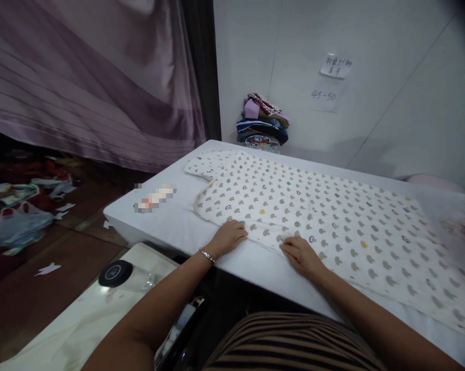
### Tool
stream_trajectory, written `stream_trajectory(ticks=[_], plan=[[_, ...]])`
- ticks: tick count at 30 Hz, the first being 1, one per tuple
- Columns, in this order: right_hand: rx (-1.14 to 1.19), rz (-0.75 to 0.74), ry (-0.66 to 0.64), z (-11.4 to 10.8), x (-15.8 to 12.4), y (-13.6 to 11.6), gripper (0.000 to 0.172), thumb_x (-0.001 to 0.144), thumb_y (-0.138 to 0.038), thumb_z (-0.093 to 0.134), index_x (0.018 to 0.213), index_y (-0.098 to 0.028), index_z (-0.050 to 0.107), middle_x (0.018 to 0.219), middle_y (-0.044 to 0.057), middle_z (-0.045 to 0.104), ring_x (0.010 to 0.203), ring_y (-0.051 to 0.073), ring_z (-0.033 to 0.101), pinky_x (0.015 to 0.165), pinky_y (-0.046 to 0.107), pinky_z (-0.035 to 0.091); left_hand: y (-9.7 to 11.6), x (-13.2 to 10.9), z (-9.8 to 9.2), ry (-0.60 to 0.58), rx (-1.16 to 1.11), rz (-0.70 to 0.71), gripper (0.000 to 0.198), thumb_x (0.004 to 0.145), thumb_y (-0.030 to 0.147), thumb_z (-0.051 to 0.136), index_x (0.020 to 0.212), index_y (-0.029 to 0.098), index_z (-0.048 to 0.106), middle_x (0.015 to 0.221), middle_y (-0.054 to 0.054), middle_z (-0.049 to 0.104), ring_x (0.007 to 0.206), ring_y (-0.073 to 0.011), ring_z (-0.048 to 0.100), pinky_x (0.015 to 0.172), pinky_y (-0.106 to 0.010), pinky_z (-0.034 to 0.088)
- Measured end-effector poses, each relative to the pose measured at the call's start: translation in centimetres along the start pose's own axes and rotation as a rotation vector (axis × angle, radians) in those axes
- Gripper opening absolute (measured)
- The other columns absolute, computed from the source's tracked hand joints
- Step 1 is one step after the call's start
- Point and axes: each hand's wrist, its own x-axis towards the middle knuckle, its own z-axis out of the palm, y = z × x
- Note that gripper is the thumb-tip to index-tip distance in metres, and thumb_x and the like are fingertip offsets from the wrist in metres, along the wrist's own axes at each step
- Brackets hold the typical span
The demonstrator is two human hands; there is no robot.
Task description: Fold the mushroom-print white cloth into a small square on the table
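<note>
A white cloth [313, 211] printed with grey and a few coloured mushroom shapes lies spread along the white table. At its near edge, my left hand [228, 239] rests with bent fingers closed on the hem, close to the rounded left end. A bracelet [206, 255] circles that wrist. Further right on the same edge, my right hand [302, 256] pinches the cloth between thumb and fingers. Another piece of white cloth [207, 164] with small dark prints shows beyond the far left corner.
On the white table [161, 226], a blurred-out object [155, 198] lies at the left. Folded clothes [262, 126] are stacked against the wall. A low surface [81, 314] with a round black object [115, 273] stands near my left side. Plastic bags [19, 224] and scraps lie on the floor.
</note>
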Motion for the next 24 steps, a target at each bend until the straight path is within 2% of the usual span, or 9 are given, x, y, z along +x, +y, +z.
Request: stream_trajectory(ticks=[3,7,9,11,14,17,20,22,24], plan=[[0.025,0.007,0.021,-0.4,0.9,0.5,0.032,0.103,-0.028,0.044,0.105,-0.024,0.076,0.101,0.009,0.071,0.092,0.023,0.065,0.079,0.040,0.057,0.6,0.0,0.1,0.021,0.019,-0.012,0.017,0.099,0.020,0.054,0.099,0.016,0.070,0.104,-0.008,0.066,0.098,-0.0223,0.055,0.089,-0.037,0.040],[0.035,0.013,0.035,0.2,4.1,1.9,0.036,0.103,-0.030,0.040,0.115,-0.024,0.074,0.120,0.012,0.069,0.112,0.026,0.064,0.095,0.047,0.056,1.8,0.1,0.8,0.033,0.000,0.005,0.014,0.099,0.025,0.057,0.101,0.019,0.070,0.104,-0.006,0.066,0.097,-0.0211,0.054,0.087,-0.035,0.040],[0.031,0.026,-0.030,1.0,6.3,2.8,0.039,0.104,-0.033,0.038,0.123,-0.024,0.071,0.134,0.013,0.065,0.125,0.028,0.059,0.105,0.051,0.051,2.2,0.2,1.2,0.030,-0.018,-0.007,0.012,0.098,0.026,0.059,0.098,0.020,0.070,0.102,-0.005,0.066,0.096,-0.0206,0.054,0.087,-0.035,0.040],[0.009,0.073,-0.165,1.7,8.5,4.0,0.042,0.104,-0.037,0.039,0.133,-0.024,0.066,0.146,0.013,0.058,0.137,0.030,0.051,0.113,0.054,0.042,2.4,0.2,1.5,0.040,-0.030,-0.040,0.011,0.097,0.024,0.059,0.097,0.021,0.070,0.101,-0.004,0.066,0.097,-0.0205,0.055,0.089,-0.036,0.040],[-0.058,0.241,-0.388,1.9,11.1,5.7,0.050,0.102,-0.045,0.041,0.145,-0.025,0.057,0.159,0.011,0.044,0.149,0.033,0.035,0.120,0.059,0.030,2.3,0.1,1.8,0.061,-0.049,-0.070,0.012,0.097,0.023,0.058,0.097,0.022,0.070,0.101,-0.003,0.066,0.098,-0.0206,0.055,0.089,-0.036,0.040],[-0.105,0.386,-0.453,1.5,12.2,7.0,0.056,0.103,-0.049,0.038,0.152,-0.024,0.050,0.165,0.011,0.031,0.154,0.033,0.023,0.122,0.059,0.021,2.2,0.0,2.0,0.077,-0.080,-0.086,0.012,0.097,0.023,0.058,0.096,0.023,0.069,0.102,-0.003,0.067,0.098,-0.0208,0.057,0.089,-0.037,0.040],[-0.049,0.296,-0.507,1.4,12.5,7.5,0.059,0.102,-0.054,0.037,0.156,-0.029,0.044,0.168,0.007,0.024,0.156,0.032,0.016,0.124,0.057,0.016,2.2,-0.2,2.0,0.080,-0.112,-0.098,0.013,0.097,0.025,0.056,0.095,0.024,0.069,0.101,-0.003,0.067,0.097,-0.0212,0.057,0.089,-0.038,0.041],[-0.009,0.222,-0.558,1.6,12.7,7.7,0.060,0.102,-0.057,0.037,0.156,-0.032,0.042,0.168,0.005,0.022,0.156,0.030,0.016,0.124,0.057,0.013,2.2,-0.2,2.0,0.080,-0.127,-0.105,0.015,0.098,0.026,0.054,0.094,0.025,0.069,0.101,-0.003,0.068,0.097,-0.0218,0.058,0.089,-0.039,0.042],[-0.024,0.236,-0.562,1.8,13.2,8.1,0.060,0.102,-0.057,0.036,0.157,-0.031,0.041,0.169,0.007,0.021,0.156,0.030,0.016,0.124,0.056,0.012,2.2,-0.3,2.1,0.086,-0.145,-0.105,0.015,0.098,0.028,0.054,0.093,0.026,0.068,0.100,-0.003,0.068,0.096,-0.0228,0.058,0.088,-0.041,0.044]])
